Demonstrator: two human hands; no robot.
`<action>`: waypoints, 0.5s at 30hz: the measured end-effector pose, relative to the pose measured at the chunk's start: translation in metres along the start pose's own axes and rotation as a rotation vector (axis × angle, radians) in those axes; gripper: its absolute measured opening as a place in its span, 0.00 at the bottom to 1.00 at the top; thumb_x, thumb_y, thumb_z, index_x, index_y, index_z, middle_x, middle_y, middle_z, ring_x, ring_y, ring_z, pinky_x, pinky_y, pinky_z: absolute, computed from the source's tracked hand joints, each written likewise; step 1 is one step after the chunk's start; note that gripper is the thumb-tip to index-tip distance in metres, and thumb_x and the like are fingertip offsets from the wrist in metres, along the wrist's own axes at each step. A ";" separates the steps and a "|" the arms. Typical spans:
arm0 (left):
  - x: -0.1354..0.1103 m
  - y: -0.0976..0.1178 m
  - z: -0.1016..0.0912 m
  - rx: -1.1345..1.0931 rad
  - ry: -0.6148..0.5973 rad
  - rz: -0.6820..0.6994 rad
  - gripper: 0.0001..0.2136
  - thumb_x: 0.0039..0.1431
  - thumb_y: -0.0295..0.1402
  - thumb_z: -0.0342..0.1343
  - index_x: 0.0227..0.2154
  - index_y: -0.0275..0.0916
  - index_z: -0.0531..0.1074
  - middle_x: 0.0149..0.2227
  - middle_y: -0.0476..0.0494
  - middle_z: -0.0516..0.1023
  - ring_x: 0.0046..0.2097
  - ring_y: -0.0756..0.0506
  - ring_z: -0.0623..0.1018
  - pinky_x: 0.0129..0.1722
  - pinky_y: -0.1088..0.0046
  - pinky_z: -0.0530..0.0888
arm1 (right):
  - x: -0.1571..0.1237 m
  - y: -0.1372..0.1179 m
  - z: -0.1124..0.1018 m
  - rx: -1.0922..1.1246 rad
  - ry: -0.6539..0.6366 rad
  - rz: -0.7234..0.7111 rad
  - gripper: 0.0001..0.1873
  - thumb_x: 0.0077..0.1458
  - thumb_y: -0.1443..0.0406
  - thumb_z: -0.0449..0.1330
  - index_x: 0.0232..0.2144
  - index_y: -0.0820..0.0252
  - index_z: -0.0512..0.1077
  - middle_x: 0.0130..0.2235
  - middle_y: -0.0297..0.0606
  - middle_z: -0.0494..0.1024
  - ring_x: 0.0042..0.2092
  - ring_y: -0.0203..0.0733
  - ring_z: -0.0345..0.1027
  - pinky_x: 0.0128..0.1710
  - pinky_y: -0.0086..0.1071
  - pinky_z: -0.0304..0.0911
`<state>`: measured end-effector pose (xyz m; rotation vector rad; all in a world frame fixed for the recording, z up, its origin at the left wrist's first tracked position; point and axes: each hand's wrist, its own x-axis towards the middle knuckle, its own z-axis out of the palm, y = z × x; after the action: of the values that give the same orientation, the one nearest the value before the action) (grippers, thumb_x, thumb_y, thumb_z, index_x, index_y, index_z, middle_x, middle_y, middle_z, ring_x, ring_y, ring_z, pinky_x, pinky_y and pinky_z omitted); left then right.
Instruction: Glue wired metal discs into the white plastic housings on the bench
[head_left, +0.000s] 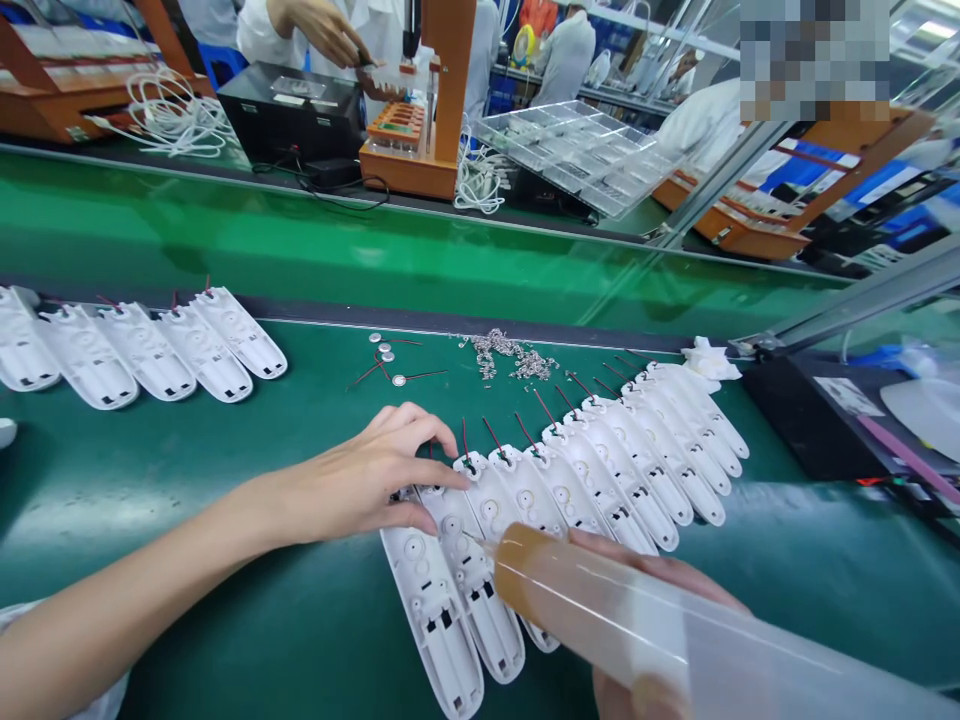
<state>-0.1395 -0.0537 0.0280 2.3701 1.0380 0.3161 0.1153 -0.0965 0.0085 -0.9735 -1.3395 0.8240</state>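
1. The white shell under work is second from the near left end of an overlapping row on the green table, hollow side up
2. The amber-ended tube slants over it, its thin nozzle just at the shell's inner surface; whether they touch, I cannot tell
3. The right hand is wrapped around the tube, partly hidden behind it
4. The left hand is unclenched, fingers bent and spread, thumb and fingertips at the shells' upper ends, seemingly steadying them
5. Farther along, a shell with a yellowish ring and the next couple look already treated, judging by those rings; the outermost shell shows no such ring and seems untreated, while the far end is too small to judge
6. Red wires stick out from many shells, so wiring there appears done
7. Loose wired discs and scattered metal bits lie beyond, apparently unused
8. A separate shell group rests at far left, its stage unclear
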 end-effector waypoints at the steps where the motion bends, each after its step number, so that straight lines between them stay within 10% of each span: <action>1: 0.000 0.000 0.000 0.004 0.002 0.002 0.17 0.58 0.38 0.55 0.50 0.51 0.66 0.50 0.44 0.62 0.49 0.41 0.60 0.46 0.64 0.61 | -0.001 0.001 0.004 0.037 -0.006 -0.019 0.21 0.49 0.53 0.60 0.43 0.56 0.66 0.38 0.44 0.75 0.39 0.53 0.72 0.33 0.46 0.72; 15: 0.000 0.001 0.004 0.056 0.055 -0.003 0.15 0.56 0.36 0.57 0.47 0.48 0.69 0.49 0.44 0.62 0.49 0.41 0.59 0.44 0.65 0.59 | -0.001 0.011 0.011 0.000 -0.102 -0.108 0.22 0.49 0.61 0.62 0.47 0.56 0.64 0.41 0.43 0.74 0.41 0.51 0.71 0.40 0.46 0.70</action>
<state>-0.1370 -0.0562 0.0251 2.4218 1.0885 0.3568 0.1045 -0.0919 -0.0019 -0.8603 -1.4671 0.7998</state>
